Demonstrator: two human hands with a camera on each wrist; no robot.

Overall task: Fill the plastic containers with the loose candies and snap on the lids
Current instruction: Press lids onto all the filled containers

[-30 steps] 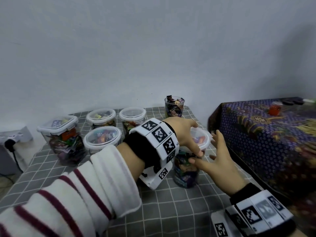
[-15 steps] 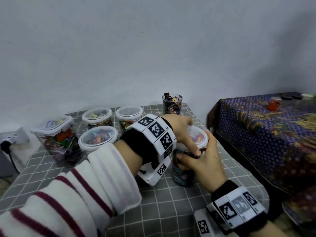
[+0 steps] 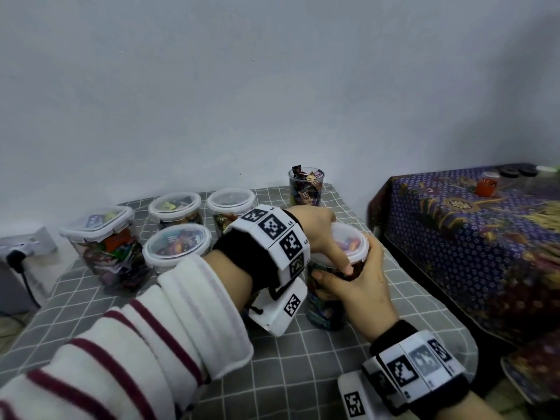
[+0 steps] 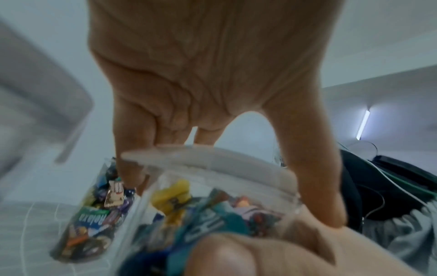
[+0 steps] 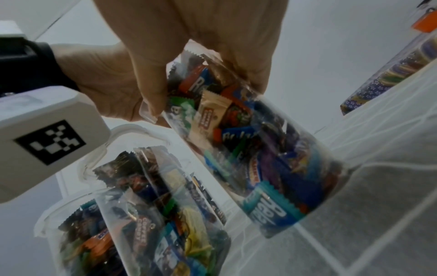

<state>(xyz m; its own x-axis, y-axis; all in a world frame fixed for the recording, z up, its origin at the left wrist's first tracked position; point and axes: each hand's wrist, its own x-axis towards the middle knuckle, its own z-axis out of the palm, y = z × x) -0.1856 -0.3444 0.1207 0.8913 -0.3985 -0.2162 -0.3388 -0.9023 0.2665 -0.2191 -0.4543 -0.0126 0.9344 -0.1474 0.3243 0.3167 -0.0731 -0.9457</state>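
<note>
Container in hand (image 3: 325, 307): clear plastic, round, packed w/ wrapped candies, standing on grey checked cloth (image 3: 303, 359) at near right of table. Lid (image 3: 348, 244) sits on top; whether fully snapped down, cannot tell.

Left hand (image 3: 315, 228): reaches over from left, fingers curled down over lid, thumb and fingertips bearing on its rim. Wrist view confirms thumb on near rim, fingers on far rim.

Right hand (image 3: 360, 283): wrapped round container's upper wall just under lid, thumb across near side.

Other containers: four lidded ones grouped far left, i.e. square clip-lid tub (image 3: 103, 247), three round tubs (image 3: 177, 247) (image 3: 175, 207) (image 3: 231, 204), all w/ candies inside. One open cup (image 3: 305, 186) of candies at far edge, no lid, wrappers poking above rim.

Right of table: separate surface w/ purple patterned cloth (image 3: 472, 237), small orange jar (image 3: 486, 184) on it. Wall socket w/ plug (image 3: 18, 253) at far left.
</note>
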